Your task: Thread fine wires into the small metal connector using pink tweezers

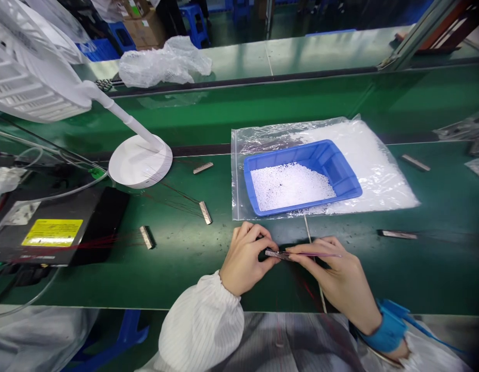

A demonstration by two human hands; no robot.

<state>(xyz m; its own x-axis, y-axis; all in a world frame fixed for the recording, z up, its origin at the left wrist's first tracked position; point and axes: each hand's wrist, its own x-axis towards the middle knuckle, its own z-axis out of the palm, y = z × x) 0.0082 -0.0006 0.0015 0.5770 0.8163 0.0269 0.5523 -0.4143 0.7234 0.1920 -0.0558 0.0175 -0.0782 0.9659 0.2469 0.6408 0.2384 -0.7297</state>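
My left hand [248,257] pinches the left end of a small dark strip-shaped part [277,254] just above the green table. From the right, my right hand [336,274] holds a thin pinkish tool [317,253], its tip at the part's right end. Fine red wires hang below the part. Behind my hands, a blue tray [350,192] of small white beads [289,186] rests on a clear plastic bag [382,181] filled with white material. A blue band circles my right wrist.
Similar strips lie at left [147,237], centre-left [205,212] and right [397,234] on the green table [185,279]. A white fan [141,161] stands back left, beside a black box [69,222] with a yellow label. Crumpled plastic [164,61] lies on the ledge.
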